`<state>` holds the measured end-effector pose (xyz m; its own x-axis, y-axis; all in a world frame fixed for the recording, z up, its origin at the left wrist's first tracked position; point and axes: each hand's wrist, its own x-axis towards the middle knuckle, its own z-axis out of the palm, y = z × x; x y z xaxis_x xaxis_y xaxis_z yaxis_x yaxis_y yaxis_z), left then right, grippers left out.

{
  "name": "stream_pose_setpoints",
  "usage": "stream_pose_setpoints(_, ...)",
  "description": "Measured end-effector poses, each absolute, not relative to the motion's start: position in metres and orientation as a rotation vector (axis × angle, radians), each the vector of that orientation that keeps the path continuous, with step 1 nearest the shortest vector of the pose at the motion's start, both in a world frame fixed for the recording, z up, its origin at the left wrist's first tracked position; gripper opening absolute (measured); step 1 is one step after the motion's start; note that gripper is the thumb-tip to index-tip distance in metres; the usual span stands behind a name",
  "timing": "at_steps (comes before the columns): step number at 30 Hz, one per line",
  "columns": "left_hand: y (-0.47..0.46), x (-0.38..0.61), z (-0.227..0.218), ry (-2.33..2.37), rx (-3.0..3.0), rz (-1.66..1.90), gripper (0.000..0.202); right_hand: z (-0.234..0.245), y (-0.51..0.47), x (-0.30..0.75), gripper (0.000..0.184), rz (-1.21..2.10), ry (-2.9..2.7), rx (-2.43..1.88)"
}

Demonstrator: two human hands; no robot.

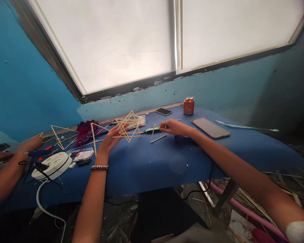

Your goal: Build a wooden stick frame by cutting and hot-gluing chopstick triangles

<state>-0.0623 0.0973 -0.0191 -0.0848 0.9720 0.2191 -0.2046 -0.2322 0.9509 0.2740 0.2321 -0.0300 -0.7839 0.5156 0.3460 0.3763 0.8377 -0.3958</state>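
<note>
My left hand (112, 138), with a beaded bracelet at the wrist, is closed on a star-shaped frame of thin wooden sticks (128, 137), raised above the blue table. Its fingers are partly hidden behind the sticks. To the right, my right hand (173, 127) pinches a small triangle of sticks (152, 136) by its right side. Behind that triangle lies a dark and green tool (152, 129) that I cannot name for sure. Left of my left wrist stands an angled stick piece (93, 138).
On the left, a co-worker's hand (31, 144) is near another stick frame (57, 137). A white round power strip (53, 165), purple fibres (84, 133) and a white packet (83, 155) lie nearby. Toward the right are a drink can (188, 106), a large phone (210, 127) and a smaller phone (163, 111).
</note>
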Motion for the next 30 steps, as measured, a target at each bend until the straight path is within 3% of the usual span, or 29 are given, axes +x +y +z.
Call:
stream_pose_setpoints(7, 0.1031, -0.0698, -0.0222, 0.976, 1.181, 1.68, 0.038, -0.0281, 0.2293, 0.2735, 0.027, 0.425, -2.568, -0.669)
stream_pose_setpoints(17, 0.1016, -0.0665, -0.023, 1.028, 1.197, 1.603, 0.041, -0.0273, 0.2293, 0.2738, 0.024, 0.405, -2.585, -0.674)
stream_pose_setpoints(30, 0.1013, -0.0703, -0.0192, 1.125, 1.136, 1.643, 0.019, -0.0279, 0.2302, 0.2752, 0.024, 0.419, -2.58, -0.674)
